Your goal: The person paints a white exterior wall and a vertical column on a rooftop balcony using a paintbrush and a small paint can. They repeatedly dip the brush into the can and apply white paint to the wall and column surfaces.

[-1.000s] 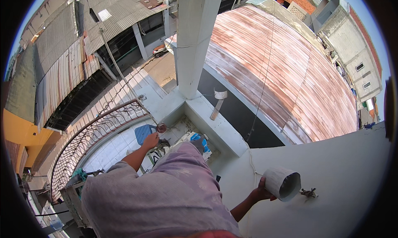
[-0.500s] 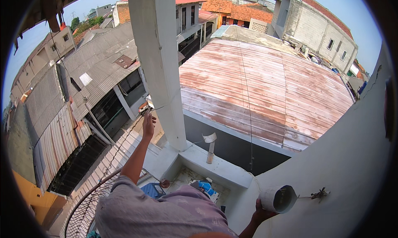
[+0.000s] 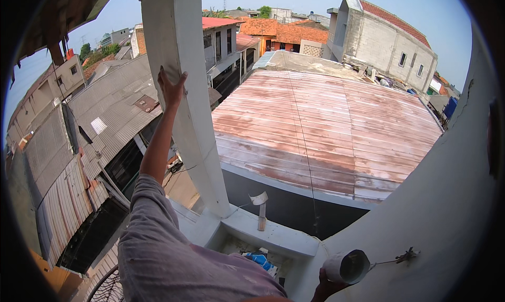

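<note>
My left hand (image 3: pixel 172 89) is raised against the tall white pillar (image 3: pixel 181 54), thumb and fingers spread on its surface. At the lower right, my right hand (image 3: pixel 326 290) grips a whitish cylindrical can (image 3: pixel 336 268), its round mouth showing a grey inside. The can is close to the white wall (image 3: pixel 421 207). What is in the can, if anything, I cannot make out. On the ledge (image 3: pixel 284 228) by the pillar's foot is a flat wooden strip (image 3: pixel 262 218) with a curved white piece (image 3: pixel 258 198) at its top.
Beyond the ledge the drop leads to a rusty corrugated roof (image 3: pixel 315 128). A thin wire (image 3: pixel 302 139) hangs in front of it. A metal fitting (image 3: pixel 406 255) sticks out of the wall beside the can. Below the ledge lies a blue item (image 3: pixel 259 259). A curved metal railing (image 3: pixel 108 283) is at lower left.
My left hand has moved up and now rests higher on the pillar. My right hand still holds the can, slightly lower and to the left. The view has shifted.
</note>
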